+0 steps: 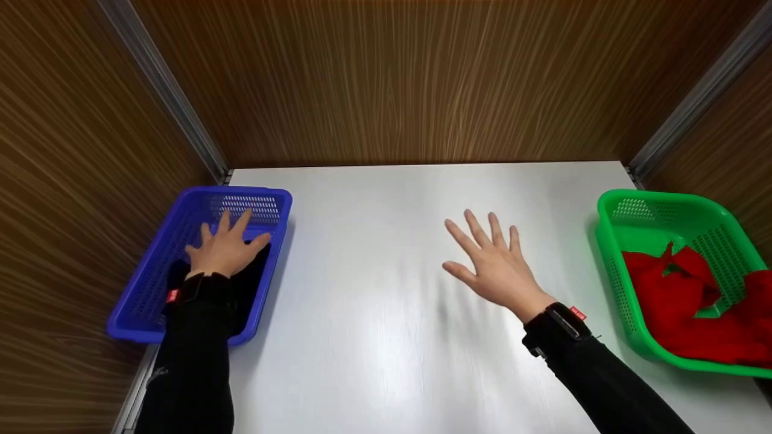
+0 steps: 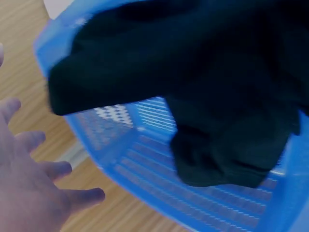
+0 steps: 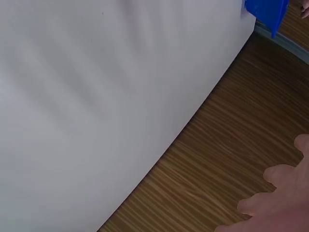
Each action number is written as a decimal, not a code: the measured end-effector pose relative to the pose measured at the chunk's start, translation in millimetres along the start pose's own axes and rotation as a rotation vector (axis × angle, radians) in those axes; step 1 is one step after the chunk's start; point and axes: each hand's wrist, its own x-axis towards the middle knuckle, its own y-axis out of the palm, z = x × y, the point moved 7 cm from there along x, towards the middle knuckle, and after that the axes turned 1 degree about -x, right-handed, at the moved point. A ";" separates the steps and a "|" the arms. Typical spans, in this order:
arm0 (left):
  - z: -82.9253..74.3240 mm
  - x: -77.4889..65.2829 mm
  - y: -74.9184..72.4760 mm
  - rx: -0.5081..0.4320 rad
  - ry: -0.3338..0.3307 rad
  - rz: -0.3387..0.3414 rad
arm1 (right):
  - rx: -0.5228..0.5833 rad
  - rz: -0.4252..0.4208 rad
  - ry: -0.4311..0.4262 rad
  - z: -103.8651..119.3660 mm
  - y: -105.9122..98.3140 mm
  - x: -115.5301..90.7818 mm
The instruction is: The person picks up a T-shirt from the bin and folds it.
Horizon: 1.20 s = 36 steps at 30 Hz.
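Observation:
Fingers spread wide, my left hand (image 1: 222, 248) is over the blue basket (image 1: 128, 333) at the left of the table. Black cloth (image 2: 212, 96) lies bunched in that basket, partly hidden below the hand and sleeve in the head view. In the left wrist view the spread fingers (image 2: 58, 169) stand apart from the cloth, holding nothing. My right hand (image 1: 496, 271) hovers over the white table right of the middle, its fingers also spread and nothing held. Its shadow falls on the tabletop.
A green basket (image 1: 615, 265) with crumpled red cloth (image 1: 669, 307) in it stands at the right edge. Wood-grain panels (image 1: 422, 84) wall the white table (image 1: 356, 289) at the back and both sides, with grey metal strips (image 1: 175, 90) at the corners.

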 end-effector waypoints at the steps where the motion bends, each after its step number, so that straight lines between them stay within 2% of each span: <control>1: 4.2 -0.8 4.3 -0.010 -0.011 0.024 | -0.004 0.001 -0.015 4.6 0.9 -1.4; 6: 21.5 -4.9 25.2 -0.079 -0.065 0.200 | -0.025 -0.004 -0.083 24.9 4.0 -8.4; 9: 25.5 -7.4 29.8 -0.099 -0.075 0.268 | -0.031 -0.010 -0.110 33.2 4.8 -12.5; 11: 25.6 -8.1 30.0 -0.082 -0.067 0.274 | -0.039 -0.017 -0.120 37.0 4.8 -14.7; 14: 23.5 -8.6 29.0 -0.045 -0.045 0.248 | -0.044 -0.020 -0.135 41.8 5.9 -17.0; 17: 20.8 -6.5 26.6 -0.067 -0.023 0.204 | -0.037 -0.010 -0.146 45.3 8.7 -18.5; 20: 20.3 -1.9 13.2 -0.147 -0.046 0.067 | -0.021 0.011 -0.146 46.6 13.1 -19.7; 22: 21.0 -0.3 -4.4 -0.230 -0.097 -0.099 | -0.006 0.025 -0.140 46.4 15.8 -20.5; 25: 18.8 -5.3 -38.9 -0.398 -0.176 -0.387 | 0.018 0.042 -0.130 45.1 19.3 -21.1; 27: 12.9 -10.3 -62.5 -0.508 -0.193 -0.548 | 0.033 0.048 -0.121 44.1 20.7 -21.2; 29: 3.1 -15.1 -84.1 -0.609 -0.187 -0.644 | 0.043 0.052 -0.111 42.9 21.9 -21.4; 32: -15.8 -22.9 -112.9 -0.771 -0.156 -0.750 | 0.055 0.056 -0.100 41.9 22.3 -21.4; 34: -32.5 -29.8 -130.4 -0.919 -0.092 -0.799 | 0.061 0.059 -0.099 41.9 22.5 -20.9; 36: -53.9 -38.5 -147.0 -1.084 0.024 -0.832 | 0.069 0.060 -0.100 42.1 22.2 -20.2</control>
